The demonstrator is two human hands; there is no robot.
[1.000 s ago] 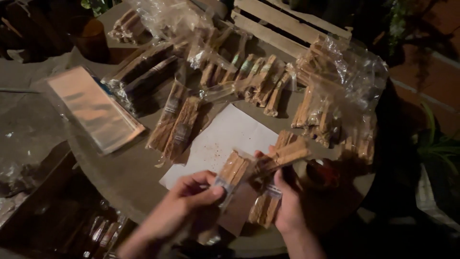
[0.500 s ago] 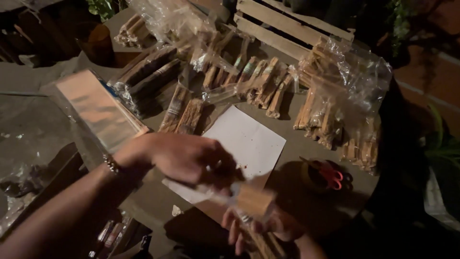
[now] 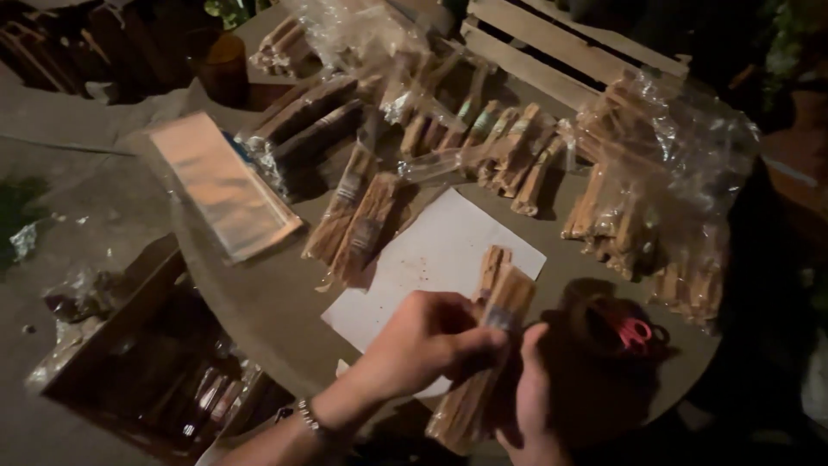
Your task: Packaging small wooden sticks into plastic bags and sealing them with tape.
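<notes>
Both hands hold a bundle of light wooden sticks (image 3: 498, 321) with a band around its middle, low over the near edge of a round table (image 3: 250, 302). My left hand (image 3: 424, 342), a bracelet on its wrist, grips the bundle from the left at the band. My right hand (image 3: 528, 397) supports it from underneath on the right. A white sheet of paper (image 3: 431, 259) lies under the bundle.
Several banded stick bundles (image 3: 362, 216) lie across the table's middle and back. A stack of clear sleeves (image 3: 220, 185) sits at left, bags of sticks (image 3: 655, 198) at right. Red-handled scissors (image 3: 636, 332) rest in a dark round holder. A wooden crate (image 3: 561, 52) stands behind, an open box (image 3: 164, 362) below left.
My left hand has pulled back from over the table toward me. The bundle has risen from the table's near edge and now stands up between both hands.
</notes>
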